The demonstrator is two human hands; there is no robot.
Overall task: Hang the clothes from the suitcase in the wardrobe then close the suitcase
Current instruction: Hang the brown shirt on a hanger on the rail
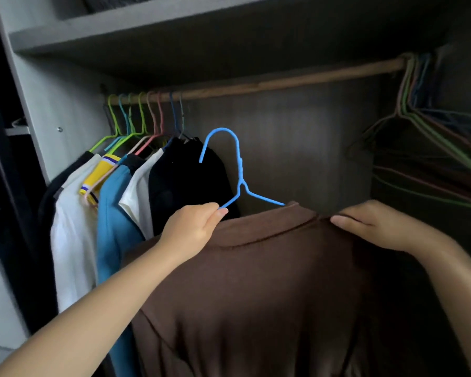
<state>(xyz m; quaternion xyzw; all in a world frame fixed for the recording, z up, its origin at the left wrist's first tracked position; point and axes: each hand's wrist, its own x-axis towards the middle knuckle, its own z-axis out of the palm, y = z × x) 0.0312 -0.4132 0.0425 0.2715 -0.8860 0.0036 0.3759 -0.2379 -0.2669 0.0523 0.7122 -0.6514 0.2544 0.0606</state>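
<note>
Wardrobe rail (283, 81) bare above hanger (239, 170)

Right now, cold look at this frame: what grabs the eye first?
The bright blue hanger at centre, not yet on the wooden rail, its hook free below it. The left hand pinches its left arm; the right hand holds the shoulder of the brown shirt on it. Hung clothes crowd the rail's left end; empty hangers its right.
</note>
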